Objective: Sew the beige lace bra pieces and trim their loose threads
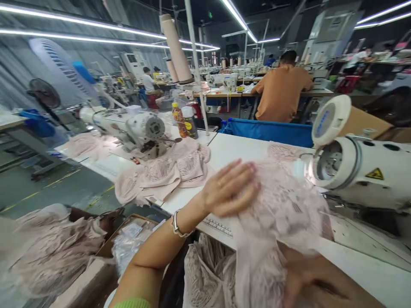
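Observation:
A pale pink lace garment, blurred by motion, hangs over the front edge of the white sewing table. My left hand is at its left side with fingers stretched out flat; the fingertips meet the lace. Low at the right, my right hand is smeared and partly covered by cloth; it grips the garment's lower part. Under the table edge, more pink lace pieces are bunched near my lap. Lace bras with shaped cups lie on the table to the left.
White sewing machines stand at right and left. Two bottles and a thread-stand pole are behind the bras. A pink cloth heap lies lower left. A person in orange sits beyond a blue cloth bin.

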Demonstrator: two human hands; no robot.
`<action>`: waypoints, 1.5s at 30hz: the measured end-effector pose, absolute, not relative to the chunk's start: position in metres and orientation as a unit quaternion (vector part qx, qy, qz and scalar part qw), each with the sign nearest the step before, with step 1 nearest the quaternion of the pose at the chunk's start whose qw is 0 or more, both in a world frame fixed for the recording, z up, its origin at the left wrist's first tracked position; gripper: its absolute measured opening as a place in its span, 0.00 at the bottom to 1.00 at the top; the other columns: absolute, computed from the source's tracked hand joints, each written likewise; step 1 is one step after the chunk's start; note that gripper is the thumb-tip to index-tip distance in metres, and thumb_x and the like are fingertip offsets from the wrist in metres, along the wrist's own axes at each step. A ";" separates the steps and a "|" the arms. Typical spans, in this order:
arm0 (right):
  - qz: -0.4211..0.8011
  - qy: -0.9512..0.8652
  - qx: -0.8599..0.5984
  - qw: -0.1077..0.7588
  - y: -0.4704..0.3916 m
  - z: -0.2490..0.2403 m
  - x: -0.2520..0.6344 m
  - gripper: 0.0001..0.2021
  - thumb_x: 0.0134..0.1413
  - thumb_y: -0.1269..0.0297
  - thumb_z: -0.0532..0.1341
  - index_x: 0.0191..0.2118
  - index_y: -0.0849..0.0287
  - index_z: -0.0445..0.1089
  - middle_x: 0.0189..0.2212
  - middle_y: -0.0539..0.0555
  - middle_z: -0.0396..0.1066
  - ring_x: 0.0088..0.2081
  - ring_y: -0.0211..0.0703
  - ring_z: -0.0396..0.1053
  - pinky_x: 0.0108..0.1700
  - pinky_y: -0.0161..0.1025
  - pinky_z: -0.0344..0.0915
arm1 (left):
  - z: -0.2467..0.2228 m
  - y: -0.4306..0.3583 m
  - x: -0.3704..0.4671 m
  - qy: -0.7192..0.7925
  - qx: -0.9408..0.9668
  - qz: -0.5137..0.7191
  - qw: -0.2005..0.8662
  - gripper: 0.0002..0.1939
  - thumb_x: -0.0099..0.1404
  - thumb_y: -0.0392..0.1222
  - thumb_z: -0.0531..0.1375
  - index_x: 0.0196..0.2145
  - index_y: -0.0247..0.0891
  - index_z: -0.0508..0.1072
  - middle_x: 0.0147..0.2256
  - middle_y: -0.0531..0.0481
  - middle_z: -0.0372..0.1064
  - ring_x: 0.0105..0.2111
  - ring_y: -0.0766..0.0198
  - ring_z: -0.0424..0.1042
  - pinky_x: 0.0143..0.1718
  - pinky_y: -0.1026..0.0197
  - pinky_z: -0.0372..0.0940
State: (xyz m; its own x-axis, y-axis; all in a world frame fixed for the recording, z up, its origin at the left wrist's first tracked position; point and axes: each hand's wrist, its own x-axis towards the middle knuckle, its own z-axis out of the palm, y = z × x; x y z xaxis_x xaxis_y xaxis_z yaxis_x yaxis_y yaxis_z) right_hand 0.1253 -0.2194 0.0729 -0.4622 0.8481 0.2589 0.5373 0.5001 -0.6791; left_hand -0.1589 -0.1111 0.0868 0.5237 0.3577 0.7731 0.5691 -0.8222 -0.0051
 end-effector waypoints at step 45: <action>0.487 -0.593 -0.557 0.317 -0.202 0.007 0.121 0.26 0.64 0.40 0.54 0.23 0.56 0.59 0.19 0.46 0.55 0.24 0.38 0.53 0.26 0.36 0.51 | 0.010 -0.167 -0.052 -0.398 -0.714 -0.156 -0.555 0.19 0.69 0.53 0.49 0.24 0.42 0.55 0.24 0.52 0.61 0.28 0.62 0.62 0.32 0.61 0.60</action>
State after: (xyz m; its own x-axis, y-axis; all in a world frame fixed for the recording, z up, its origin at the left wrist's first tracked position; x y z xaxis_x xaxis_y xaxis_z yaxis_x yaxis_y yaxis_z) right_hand 0.1211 -0.2015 0.0072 -0.1792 0.9696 -0.1666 0.3518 -0.0949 -0.9312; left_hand -0.0520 -0.1668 0.0095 0.6352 0.7409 -0.2182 0.3946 -0.0684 0.9163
